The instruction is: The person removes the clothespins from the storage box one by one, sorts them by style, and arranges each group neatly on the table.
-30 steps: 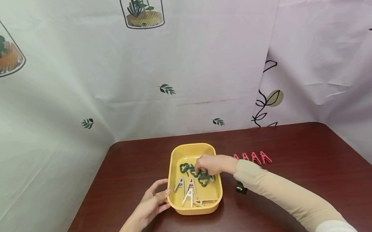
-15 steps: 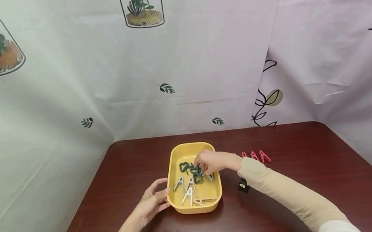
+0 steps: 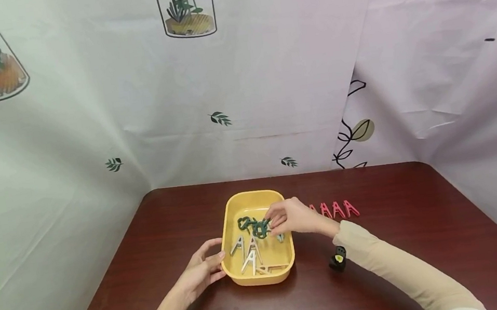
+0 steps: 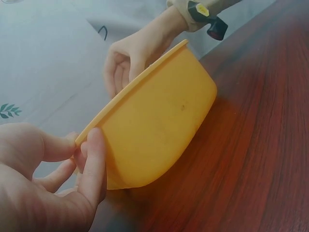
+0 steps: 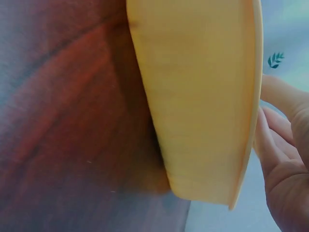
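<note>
A yellow plastic basin [image 3: 267,279] stands on the table, with several green plastic clips [image 3: 244,223] inside. My left hand [image 3: 198,272] holds its left rim, thumb on the edge and fingers along the outer wall, as the left wrist view shows. Over the right side of the basin, my right hand [image 3: 296,216] pinches a green clip [image 3: 260,229] between thumb and fingertips. In the right wrist view those fingertips are hidden behind the basin wall [image 5: 203,96]. Pale clothespins [image 3: 252,259] lie in the near half, and a grey-green one [image 3: 280,237] under the right hand.
Several red clothespins [image 3: 338,209] lie in a row on the dark red table [image 3: 363,276], right of the basin, partly behind the right hand. A white printed cloth [image 3: 241,98] hangs behind the table and down both sides.
The right hand has pulled back and turned slightly to the right. The green clip at its fingertips has shifted up and left, close to the other green clips. The left hand stays put.
</note>
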`<state>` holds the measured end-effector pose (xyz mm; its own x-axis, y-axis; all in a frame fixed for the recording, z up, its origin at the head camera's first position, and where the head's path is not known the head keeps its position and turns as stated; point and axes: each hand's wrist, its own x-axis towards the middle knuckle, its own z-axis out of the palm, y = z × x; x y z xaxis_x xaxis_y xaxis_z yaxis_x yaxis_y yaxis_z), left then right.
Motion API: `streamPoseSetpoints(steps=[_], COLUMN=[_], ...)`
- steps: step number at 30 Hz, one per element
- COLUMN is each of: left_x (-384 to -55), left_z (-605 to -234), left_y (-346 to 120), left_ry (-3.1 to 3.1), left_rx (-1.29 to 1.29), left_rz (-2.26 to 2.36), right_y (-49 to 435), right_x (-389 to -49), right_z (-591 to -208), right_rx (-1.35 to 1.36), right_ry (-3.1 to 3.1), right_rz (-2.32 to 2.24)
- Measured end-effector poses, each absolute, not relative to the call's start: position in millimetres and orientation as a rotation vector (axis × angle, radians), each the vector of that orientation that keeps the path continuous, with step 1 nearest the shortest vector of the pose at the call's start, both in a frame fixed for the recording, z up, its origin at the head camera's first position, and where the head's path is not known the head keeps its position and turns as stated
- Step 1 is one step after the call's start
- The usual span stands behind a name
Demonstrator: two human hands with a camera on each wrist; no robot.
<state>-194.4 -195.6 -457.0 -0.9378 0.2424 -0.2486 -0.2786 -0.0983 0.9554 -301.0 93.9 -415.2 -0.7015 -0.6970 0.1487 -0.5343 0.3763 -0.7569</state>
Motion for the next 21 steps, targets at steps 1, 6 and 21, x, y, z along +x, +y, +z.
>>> streamPoseSetpoints(steps=[1,6,21], left_x=[-194,-193,-194], left_z=[-457,-454,-456], left_y=[-196,-196,-197], left_ry=[1.835,1.833,1.832], left_rx=[-0.041,-0.011,-0.018], left_rz=[2.101,2.102,2.107], right_y=[95,102,114], right_x=[-299,-291,-252], right_z=[-416,-420,-419], right_rx=[-1.093,-1.046,-0.783], right_ry=[2.440,2.478,2.639], right_rz=[-1.263,-1.430,-1.727])
